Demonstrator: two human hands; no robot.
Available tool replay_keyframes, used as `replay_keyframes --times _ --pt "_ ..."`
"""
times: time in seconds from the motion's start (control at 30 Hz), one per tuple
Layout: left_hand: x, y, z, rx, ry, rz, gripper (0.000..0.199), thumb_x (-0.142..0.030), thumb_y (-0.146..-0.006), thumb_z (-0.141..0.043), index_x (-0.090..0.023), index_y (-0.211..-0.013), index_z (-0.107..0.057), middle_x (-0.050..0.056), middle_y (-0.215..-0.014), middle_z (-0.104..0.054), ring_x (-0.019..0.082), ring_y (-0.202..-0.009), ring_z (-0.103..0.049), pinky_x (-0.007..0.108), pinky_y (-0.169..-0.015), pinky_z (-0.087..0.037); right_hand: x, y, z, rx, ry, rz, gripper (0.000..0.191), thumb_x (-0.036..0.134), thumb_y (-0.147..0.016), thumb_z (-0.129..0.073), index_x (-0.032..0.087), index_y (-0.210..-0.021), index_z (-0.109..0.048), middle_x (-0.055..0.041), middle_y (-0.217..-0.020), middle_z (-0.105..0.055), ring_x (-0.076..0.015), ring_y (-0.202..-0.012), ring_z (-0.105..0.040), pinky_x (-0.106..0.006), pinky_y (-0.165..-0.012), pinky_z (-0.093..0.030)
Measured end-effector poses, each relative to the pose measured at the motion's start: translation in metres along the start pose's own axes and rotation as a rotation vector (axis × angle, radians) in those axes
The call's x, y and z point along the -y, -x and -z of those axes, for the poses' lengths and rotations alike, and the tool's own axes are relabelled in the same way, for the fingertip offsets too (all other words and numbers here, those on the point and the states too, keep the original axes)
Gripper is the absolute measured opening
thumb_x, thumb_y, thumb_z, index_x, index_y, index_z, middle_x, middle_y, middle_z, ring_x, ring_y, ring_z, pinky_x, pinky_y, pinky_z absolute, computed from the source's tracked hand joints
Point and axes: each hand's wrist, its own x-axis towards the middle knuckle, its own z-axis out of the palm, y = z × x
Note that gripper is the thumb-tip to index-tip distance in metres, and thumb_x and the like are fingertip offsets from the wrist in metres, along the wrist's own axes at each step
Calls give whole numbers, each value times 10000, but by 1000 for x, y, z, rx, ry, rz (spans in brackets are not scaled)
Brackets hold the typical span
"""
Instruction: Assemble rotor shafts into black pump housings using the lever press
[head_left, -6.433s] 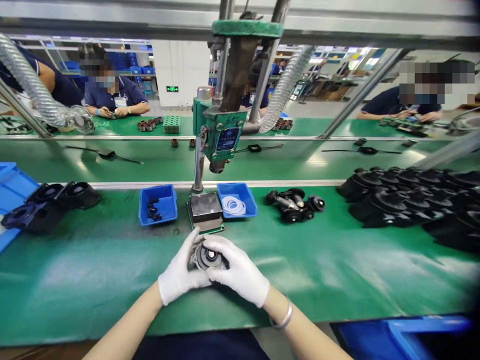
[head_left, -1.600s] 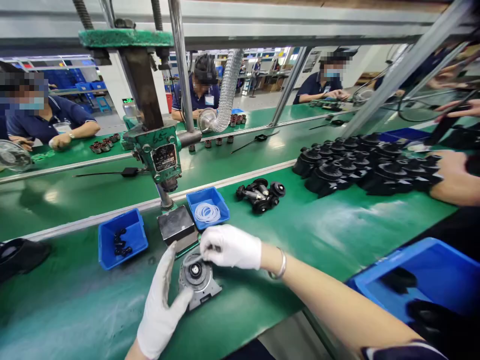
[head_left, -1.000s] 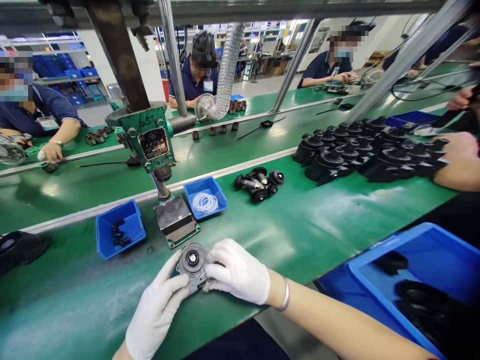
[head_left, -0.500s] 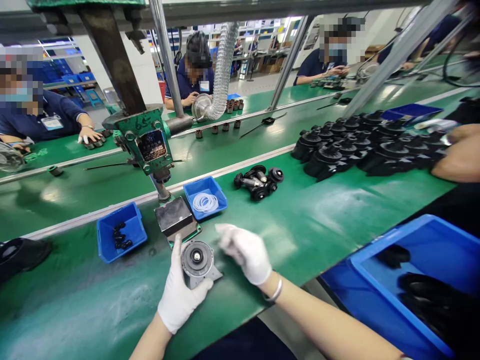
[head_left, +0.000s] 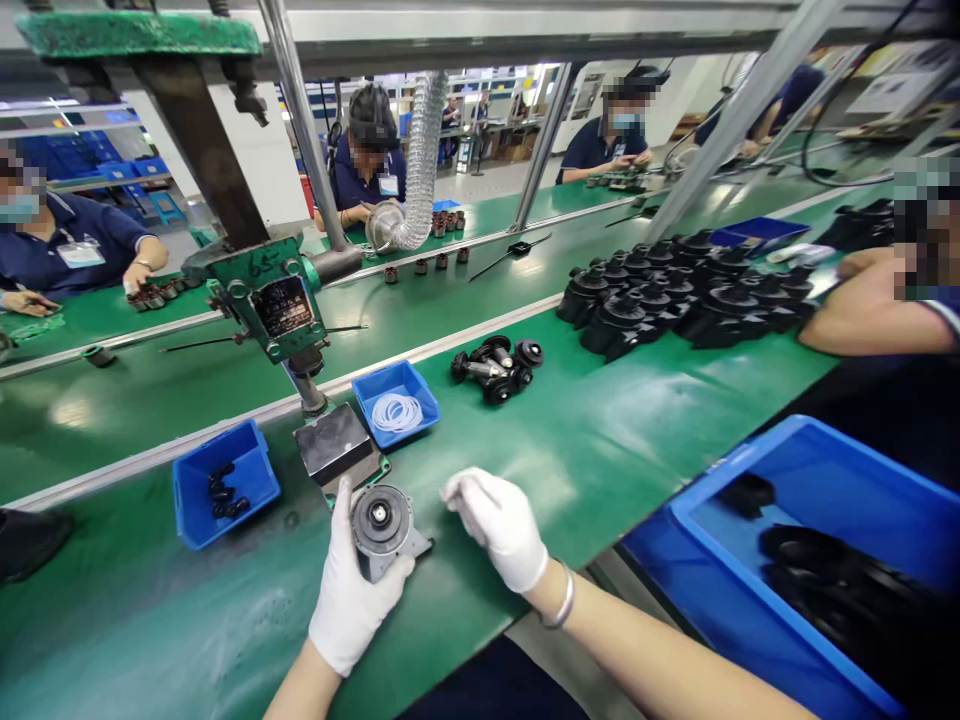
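My left hand (head_left: 351, 600), in a white glove, grips a round grey housing (head_left: 397, 522) with a dark ringed top and a small bright centre. Thumb and fingers wrap its sides, just in front of the press's black block (head_left: 334, 440). To the right of the housing and apart from it is my gloved right hand (head_left: 501, 528), its fingers curled and pinched together. Whatever may lie between those fingertips is too small or hidden to tell. White rings (head_left: 397, 412) lie in a small blue tray (head_left: 429, 408) beyond the block.
A green hand press (head_left: 281, 305) stands over the block. Left of it, another blue tray (head_left: 259, 465) holds small black parts. Black rotors with shafts (head_left: 499, 370) and rows of black housings (head_left: 637, 300) lie rightward. A large blue bin (head_left: 701, 535) and a co-worker's arm (head_left: 862, 315) are at the right.
The camera's view has shifted, so the bench appears further left. My right hand has drawn slightly back to the right, away from the housing. The left hand keeps its grip.
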Motion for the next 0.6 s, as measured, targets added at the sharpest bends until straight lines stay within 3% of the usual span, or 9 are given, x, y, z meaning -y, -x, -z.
replay_keyframes --times 0.07,0.17,0.23,0.3,0.37,0.43,0.5,0.6 --pt "2 -1 -3 -36 -44 -30 969 -362 -814 -669 -224 -1532 -33 184 -1535 -309 330 -1415 -342 540 -1149 -296 0 2 -4 54 34 58 314 408 -978 -419 194 -1063 -634 -67 -862 -695 -211 -809 -668 -369 -821 -549" --pt "3 -1 -6 -57 -53 -56 979 -359 -811 -675 -228 -1532 -25 186 -1539 -298 330 -1409 -352 541 -1145 -301 8 -2 -23 201 6 173 430 360 -960 -441 177 -1347 -486 -107 -1250 -634 -225 -1162 -592 -410 -1035 -463" --pt "2 -1 -5 -56 -41 -55 973 -357 -813 -676 -240 -1531 -30 181 -1533 -311 323 -1398 -374 534 -1136 -322 15 -7 -35 302 1 240 465 362 -957 -433 166 -1378 -469 -108 -1352 -571 -225 -1272 -514 -420 -1097 -410" --pt "0 -2 -5 -56 -35 -61 965 -352 -817 -673 -246 -1531 -33 178 -1535 -309 314 -1389 -390 516 -1128 -342 18 -12 -37 317 38 305 447 408 -950 -443 161 -1308 -548 -110 -1331 -588 -240 -1281 -505 -435 -1113 -388" --pt "0 -2 -4 -58 -38 -70 969 -348 -816 -675 -236 -1532 -32 182 -1522 -327 313 -1380 -403 514 -1129 -340 17 -13 -27 189 48 279 402 469 -957 -425 182 -1102 -665 -105 -1152 -684 -250 -1138 -604 -422 -1032 -463" --pt "1 -2 -3 -61 -49 -70 984 -356 -810 -681 -222 -1534 -29 185 -1496 -362 320 -1371 -412 531 -1134 -321 12 -11 -7 23 13 175 467 502 -987 -348 208 -842 -681 -76 -810 -710 -225 -821 -678 -369 -807 -557" --pt "3 -2 -3 -68 -67 -64 981 -375 -807 -680 -217 -1535 -40 182 -1488 -367 329 -1370 -406 551 -1140 -295 3 -6 15 -48 -7 61 539 503 -1007 -298 213 -692 -624 -33 -571 -602 -175 -541 -596 -299 -571 -521" --pt "3 -1 -1 -104 -97 -83 975 -415 -791 -683 -211 -1531 -81 178 -1477 -363 348 -1344 -430 570 -1136 -292 -8 7 44 -15 166 -71 539 470 -1022 -274 182 -728 -620 3 -520 -551 -121 -391 -474 -244 -429 -417"
